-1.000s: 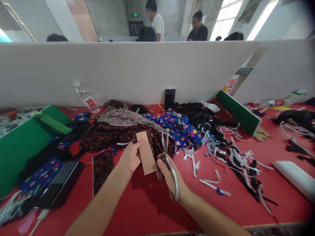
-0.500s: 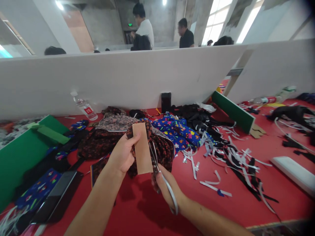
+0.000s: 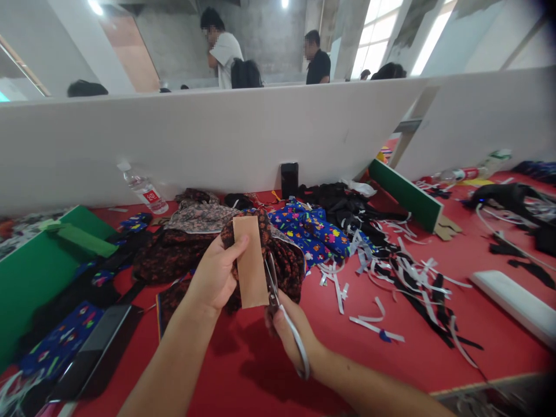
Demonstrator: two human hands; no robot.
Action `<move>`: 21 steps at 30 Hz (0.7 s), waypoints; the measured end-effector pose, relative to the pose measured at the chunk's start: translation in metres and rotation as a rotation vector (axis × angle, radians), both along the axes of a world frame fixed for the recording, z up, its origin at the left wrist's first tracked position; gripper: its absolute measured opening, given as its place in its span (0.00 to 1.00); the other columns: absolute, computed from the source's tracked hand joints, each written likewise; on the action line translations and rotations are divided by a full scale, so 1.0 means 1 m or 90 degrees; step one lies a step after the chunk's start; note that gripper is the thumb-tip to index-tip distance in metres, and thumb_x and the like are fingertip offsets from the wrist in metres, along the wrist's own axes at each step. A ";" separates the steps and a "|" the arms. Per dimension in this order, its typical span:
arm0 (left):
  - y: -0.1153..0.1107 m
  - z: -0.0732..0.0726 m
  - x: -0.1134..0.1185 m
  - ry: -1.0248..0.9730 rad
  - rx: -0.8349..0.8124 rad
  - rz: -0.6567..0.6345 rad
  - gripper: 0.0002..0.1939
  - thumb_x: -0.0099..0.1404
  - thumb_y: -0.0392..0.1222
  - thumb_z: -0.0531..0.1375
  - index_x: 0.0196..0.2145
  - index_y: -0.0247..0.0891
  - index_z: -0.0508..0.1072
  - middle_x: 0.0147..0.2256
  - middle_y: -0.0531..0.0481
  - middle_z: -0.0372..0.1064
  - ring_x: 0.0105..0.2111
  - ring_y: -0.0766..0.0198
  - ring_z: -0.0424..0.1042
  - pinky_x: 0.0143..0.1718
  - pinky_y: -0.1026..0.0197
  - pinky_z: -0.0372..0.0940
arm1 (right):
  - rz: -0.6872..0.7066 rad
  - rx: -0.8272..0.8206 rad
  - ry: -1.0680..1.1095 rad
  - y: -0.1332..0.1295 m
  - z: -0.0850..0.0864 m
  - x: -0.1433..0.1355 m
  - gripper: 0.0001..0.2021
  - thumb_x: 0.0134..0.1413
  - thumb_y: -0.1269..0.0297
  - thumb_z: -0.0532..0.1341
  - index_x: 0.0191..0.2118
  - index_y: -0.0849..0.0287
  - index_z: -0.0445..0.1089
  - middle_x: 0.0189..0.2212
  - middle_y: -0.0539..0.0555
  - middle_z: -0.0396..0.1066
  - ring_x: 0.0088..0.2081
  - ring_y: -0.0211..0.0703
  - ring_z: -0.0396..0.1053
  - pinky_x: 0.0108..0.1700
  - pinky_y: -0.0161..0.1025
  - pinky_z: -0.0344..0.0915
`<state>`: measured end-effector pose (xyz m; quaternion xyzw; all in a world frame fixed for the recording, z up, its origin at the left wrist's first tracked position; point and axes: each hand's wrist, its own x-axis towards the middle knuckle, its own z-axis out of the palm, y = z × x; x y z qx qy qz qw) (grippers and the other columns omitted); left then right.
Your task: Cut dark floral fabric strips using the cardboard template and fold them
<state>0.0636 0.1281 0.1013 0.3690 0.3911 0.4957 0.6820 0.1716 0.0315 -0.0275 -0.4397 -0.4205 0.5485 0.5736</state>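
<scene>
My left hand (image 3: 220, 272) pinches a tan cardboard strip (image 3: 252, 272) together with dark floral fabric (image 3: 289, 263), thumb on the front of the card. The fabric bunches behind the card and hangs on both sides of it. Scissors (image 3: 273, 292) with a white handle loop are gripped in my right hand (image 3: 291, 330). Their blades point upward along the card's right edge, close to the fabric. Whether the blades touch the cloth I cannot tell.
Blue patterned fabric (image 3: 308, 231) and black cloth (image 3: 334, 200) lie behind my hands. White strip scraps (image 3: 336, 289) spread to the right. Green dividers (image 3: 408, 194) flank the red table (image 3: 347, 359). A water bottle (image 3: 145, 188), a phone (image 3: 289, 179) and a black tablet-like object (image 3: 93, 353) stand or lie around.
The view has shifted slightly, so the table things sit a little further left. My hands keep the same hold on card, fabric and scissors. A person in white behind the partition has moved left.
</scene>
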 end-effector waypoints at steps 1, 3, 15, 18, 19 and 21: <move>-0.001 -0.002 0.001 -0.001 0.000 -0.002 0.16 0.50 0.36 0.66 0.38 0.36 0.73 0.29 0.50 0.75 0.26 0.64 0.73 0.29 0.63 0.70 | 0.010 0.016 -0.012 0.000 0.001 0.000 0.23 0.49 0.40 0.56 0.35 0.57 0.65 0.23 0.48 0.60 0.23 0.36 0.55 0.23 0.33 0.52; -0.004 -0.006 0.003 -0.002 0.001 -0.002 0.16 0.50 0.36 0.67 0.38 0.36 0.72 0.30 0.49 0.75 0.27 0.63 0.74 0.30 0.63 0.70 | 0.021 0.058 -0.057 0.001 0.003 0.002 0.22 0.53 0.40 0.51 0.36 0.56 0.62 0.23 0.47 0.58 0.23 0.35 0.54 0.24 0.33 0.52; -0.015 -0.012 0.017 -0.021 -0.053 -0.013 0.16 0.48 0.36 0.67 0.36 0.35 0.72 0.29 0.50 0.75 0.30 0.60 0.75 0.33 0.61 0.70 | -0.047 0.081 -0.114 0.005 0.011 0.007 0.22 0.54 0.40 0.50 0.31 0.57 0.60 0.22 0.47 0.55 0.22 0.35 0.55 0.23 0.33 0.52; -0.015 -0.014 0.020 -0.025 -0.064 -0.020 0.16 0.48 0.35 0.67 0.37 0.35 0.72 0.30 0.49 0.75 0.33 0.58 0.75 0.35 0.61 0.70 | -0.062 0.091 -0.110 0.006 0.015 0.008 0.22 0.54 0.40 0.50 0.29 0.57 0.59 0.21 0.47 0.55 0.22 0.34 0.53 0.23 0.33 0.51; -0.016 -0.015 0.021 -0.026 -0.067 -0.023 0.16 0.49 0.35 0.67 0.37 0.35 0.72 0.30 0.48 0.75 0.33 0.57 0.75 0.35 0.60 0.69 | -0.065 0.093 -0.113 0.006 0.016 0.009 0.23 0.54 0.40 0.49 0.29 0.57 0.59 0.21 0.47 0.55 0.22 0.34 0.53 0.23 0.33 0.50; -0.016 -0.016 0.023 -0.030 -0.073 -0.026 0.15 0.50 0.35 0.66 0.37 0.35 0.72 0.31 0.48 0.75 0.35 0.57 0.75 0.36 0.60 0.69 | -0.070 0.091 -0.123 0.007 0.015 0.010 0.23 0.55 0.39 0.48 0.28 0.57 0.58 0.21 0.47 0.55 0.22 0.34 0.53 0.23 0.33 0.51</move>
